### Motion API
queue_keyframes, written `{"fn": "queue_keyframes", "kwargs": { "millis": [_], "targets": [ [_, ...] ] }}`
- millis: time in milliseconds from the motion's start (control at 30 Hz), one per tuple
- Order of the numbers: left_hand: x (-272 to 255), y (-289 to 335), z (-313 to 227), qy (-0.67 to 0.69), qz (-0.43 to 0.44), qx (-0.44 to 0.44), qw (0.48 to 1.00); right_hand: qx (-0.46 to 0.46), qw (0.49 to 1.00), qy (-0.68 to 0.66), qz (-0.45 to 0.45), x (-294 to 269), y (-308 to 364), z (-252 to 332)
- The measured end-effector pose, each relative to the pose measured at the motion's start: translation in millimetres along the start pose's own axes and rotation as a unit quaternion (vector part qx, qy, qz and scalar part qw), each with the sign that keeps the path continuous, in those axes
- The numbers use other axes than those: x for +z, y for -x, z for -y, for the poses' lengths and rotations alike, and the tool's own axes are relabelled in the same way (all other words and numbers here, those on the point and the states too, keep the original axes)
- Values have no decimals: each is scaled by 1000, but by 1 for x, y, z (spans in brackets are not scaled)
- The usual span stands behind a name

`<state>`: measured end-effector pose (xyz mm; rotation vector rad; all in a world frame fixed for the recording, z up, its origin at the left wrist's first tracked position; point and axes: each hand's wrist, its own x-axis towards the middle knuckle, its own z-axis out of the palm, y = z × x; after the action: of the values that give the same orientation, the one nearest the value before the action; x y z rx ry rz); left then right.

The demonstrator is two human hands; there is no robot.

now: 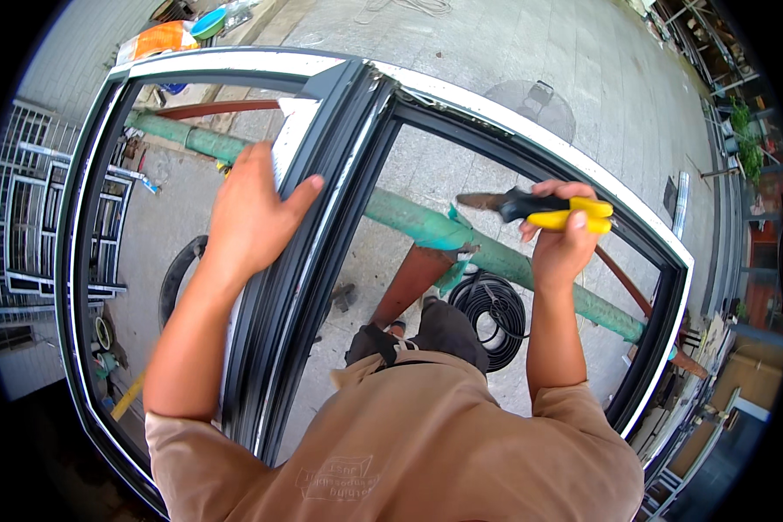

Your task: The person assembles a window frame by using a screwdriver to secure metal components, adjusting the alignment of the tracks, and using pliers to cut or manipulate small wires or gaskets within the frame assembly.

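Note:
A large window frame (274,348), dark grey inside with white outer edges, lies across a green pipe (500,261) in front of me. My left hand (257,209) grips the frame's middle bar, with its thumb lying over the bar. The ends of its other fingers are partly hidden at the bar's left side. My right hand (561,230) is closed around pliers (539,209) with yellow-and-black handles and brown, rusty-looking jaws. The pliers are held above the right-hand opening, jaws pointing left and touching nothing that I can see.
A coil of black hose or cable (489,322) lies on the floor by my feet. A rusty red support (413,283) meets the pipe. Metal frames (48,230) lean at the left. An orange-and-white sack (158,39) and a teal basin (209,23) are at the far left.

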<state>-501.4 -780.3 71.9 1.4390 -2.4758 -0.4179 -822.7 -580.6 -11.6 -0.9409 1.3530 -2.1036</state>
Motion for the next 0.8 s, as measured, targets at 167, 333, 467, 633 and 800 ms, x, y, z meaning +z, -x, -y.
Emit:
{"fn": "queue_keyframes", "kwargs": {
  "millis": [167,333,467,633,800],
  "targets": [
    [-7,-1,-10,24,18,-21,999,-122,972,103,175,4,-1,-22],
    [-11,-3,-17,24,58,-82,995,-194,929,190,250,11,-15,-35],
    [-12,-1,-19,30,49,-62,996,-191,942,175,212,18,-12,-39],
    [-13,1,-20,15,56,-72,996,-154,951,180,198,16,-8,-42],
    [-13,-2,-23,6,52,-61,997,-173,948,174,204,19,-9,-42]
  ]
}}
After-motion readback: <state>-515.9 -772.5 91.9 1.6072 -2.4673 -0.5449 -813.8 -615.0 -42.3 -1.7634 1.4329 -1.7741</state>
